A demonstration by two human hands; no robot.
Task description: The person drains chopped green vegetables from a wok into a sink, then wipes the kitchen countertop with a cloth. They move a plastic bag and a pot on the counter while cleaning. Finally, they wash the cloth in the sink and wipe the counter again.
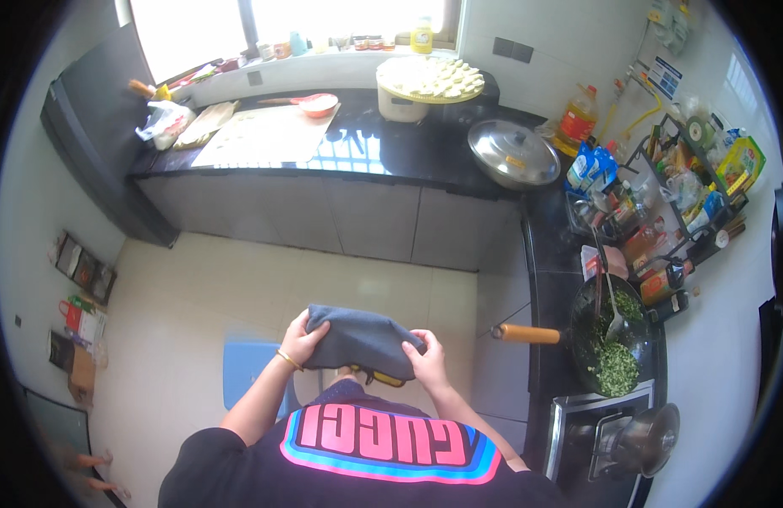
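Cloth [358, 345]: where does it lie?

— Between left hand [302, 340] and right hand [427, 359], held up in front of the black shirt [366, 494]. Long axis runs side to side, dipping rightward.

— Nearer hand?

— Neither; both touch it.

— Fingers?

— Left thumb and fingers pinch its left end, right ones its right edge. Cloth extends inward from each grip. Fingertips behind it: hidden, cannot tell.
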